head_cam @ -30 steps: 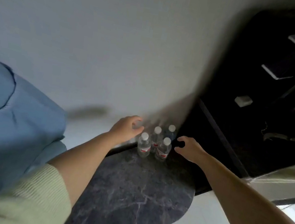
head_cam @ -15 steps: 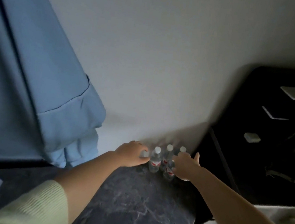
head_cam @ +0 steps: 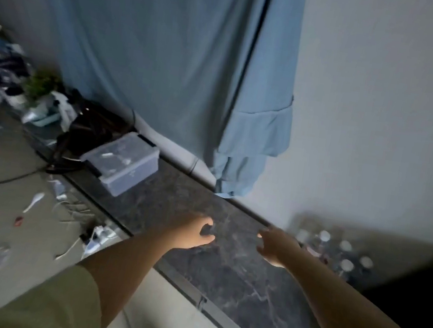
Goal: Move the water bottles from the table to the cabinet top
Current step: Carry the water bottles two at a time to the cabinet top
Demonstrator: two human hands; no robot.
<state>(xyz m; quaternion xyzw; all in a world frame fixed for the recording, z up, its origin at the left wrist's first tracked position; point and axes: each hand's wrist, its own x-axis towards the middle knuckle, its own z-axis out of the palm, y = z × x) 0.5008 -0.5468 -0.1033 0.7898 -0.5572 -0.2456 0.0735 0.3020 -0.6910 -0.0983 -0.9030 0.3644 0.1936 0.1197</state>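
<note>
Now both hands hover empty over the dark marbled cabinet top (head_cam: 236, 272), the left hand (head_cam: 191, 233) with fingers loosely curled, the right hand (head_cam: 277, 246) with fingers relaxed. Next they should probably turn back for more, without knocking the water bottles (head_cam: 336, 250) (clear, white-capped, blurred) clustered at the far right end against the wall.

Roughly five or six water bottles (head_cam: 336, 250) cluster at three o'clock on the dark marbled worktop (head_cam: 236, 272), too blurred for a firm count. One clear plastic box (head_cam: 123, 163) sits at ten o'clock. One blue cloth (head_cam: 168, 60) hangs at twelve. Two hands, left (head_cam: 191, 232) and right (head_cam: 277, 246), both hold nothing.
</note>
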